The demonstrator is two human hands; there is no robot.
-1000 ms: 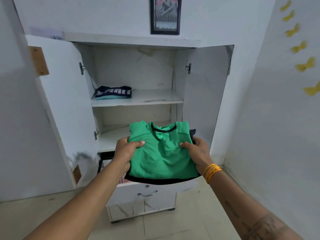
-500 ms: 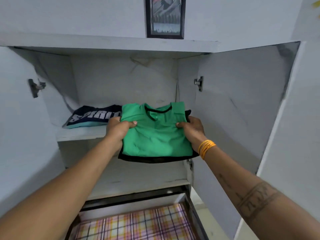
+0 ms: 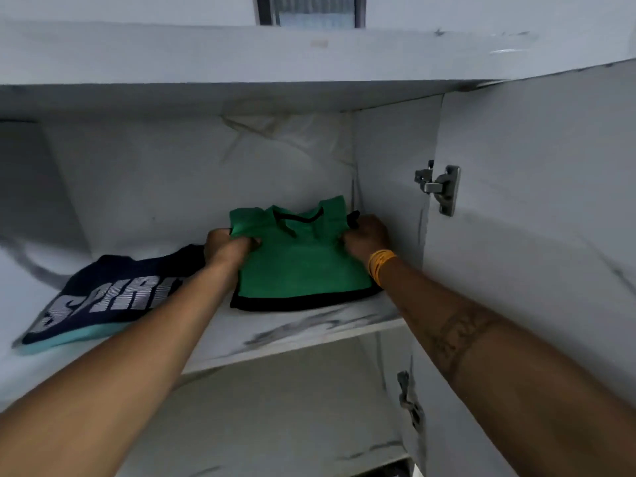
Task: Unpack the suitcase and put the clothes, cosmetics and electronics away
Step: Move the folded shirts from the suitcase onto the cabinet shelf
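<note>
A person sets a folded green shirt on the upper cupboard shelf, left hand and right hand each pinching a side. A navy shirt lies just left of the left hand. The putting-away step looks nearly done; next, both hands should release and withdraw.

Picture frame cut off by top edge

A single head-worn camera looks forward and slightly down into an open white cupboard, close to its upper shelf. Both forearms reach away from the lens into the frame. The wide angle bends the cupboard door at the right edge.
</note>
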